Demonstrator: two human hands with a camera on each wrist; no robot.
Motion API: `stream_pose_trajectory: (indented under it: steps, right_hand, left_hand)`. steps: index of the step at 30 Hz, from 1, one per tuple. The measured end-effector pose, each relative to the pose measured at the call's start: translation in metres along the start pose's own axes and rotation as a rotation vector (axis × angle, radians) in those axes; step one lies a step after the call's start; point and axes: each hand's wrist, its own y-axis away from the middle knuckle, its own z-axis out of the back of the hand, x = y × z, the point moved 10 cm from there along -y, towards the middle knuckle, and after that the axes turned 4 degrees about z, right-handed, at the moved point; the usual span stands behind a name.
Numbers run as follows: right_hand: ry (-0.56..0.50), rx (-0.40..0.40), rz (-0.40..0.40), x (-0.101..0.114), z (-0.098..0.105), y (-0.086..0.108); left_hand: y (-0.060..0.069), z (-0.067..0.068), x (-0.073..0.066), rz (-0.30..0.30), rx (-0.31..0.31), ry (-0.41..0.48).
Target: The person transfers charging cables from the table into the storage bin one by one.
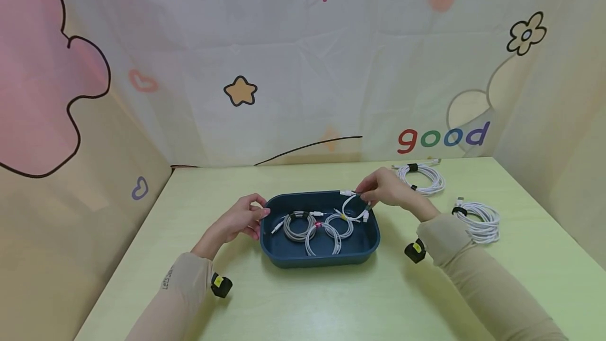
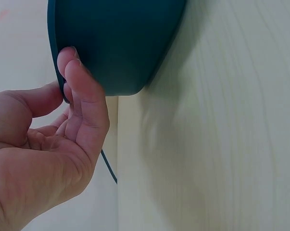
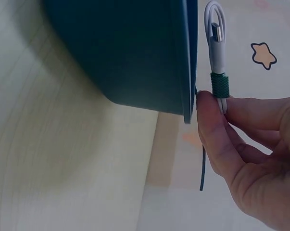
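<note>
A dark blue bin (image 1: 322, 262) stands on the table. At its left end my left hand (image 1: 236, 220) grips the rim, thumb on one side and fingers on the other, as the left wrist view shows. Over the bin's right end my right hand (image 1: 384, 188) pinches a white charging cable (image 3: 217, 53) with a green strap (image 3: 220, 85) between thumb and fingertips. Inside the bin lie a greyish coiled cable (image 1: 295, 237) with a black tie, a white coil (image 1: 337, 246) with a pink tie, and another coil (image 1: 347, 233) with a yellow tie.
Right of the bin, two bundled white cables lie on the table: one coil (image 1: 433, 178) near the back edge, a thicker one (image 1: 483, 225) beside the right forearm. A printed cloth backdrop (image 1: 293, 120) rises behind the table (image 1: 303, 309).
</note>
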Motion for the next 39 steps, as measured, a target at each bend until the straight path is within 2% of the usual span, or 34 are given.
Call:
stream_pose_trajectory:
  steps: [8,13,17,20,27,35,39]
  right_hand:
    - [0.022,0.015,-0.026,0.002,-0.010,-0.006]
    - [0.065,0.017,0.024,0.010,-0.014,-0.010]
    - [0.181,-0.071,0.116,0.021,-0.005,-0.010]
    - [0.231,-0.156,0.134,0.021,0.006,-0.006]
    - [0.239,-0.263,0.069,-0.013,0.036,0.009]
    - [0.332,-0.308,-0.016,-0.055,0.077,0.047]
    - [0.360,-0.284,-0.086,-0.078,0.091,0.065]
  left_hand:
    - [0.001,0.000,0.000,-0.002,0.003,0.002]
    - [0.001,0.000,-0.002,0.000,0.005,0.000]
    - [0.000,0.000,-0.003,0.000,0.009,0.004]
    - [0.000,0.000,-0.003,-0.005,0.011,0.008]
    - [0.002,-0.001,-0.001,0.003,0.013,0.013]
    - [-0.001,-0.002,-0.001,0.004,0.014,0.018]
    - [0.000,-0.001,0.001,0.015,0.004,0.020]
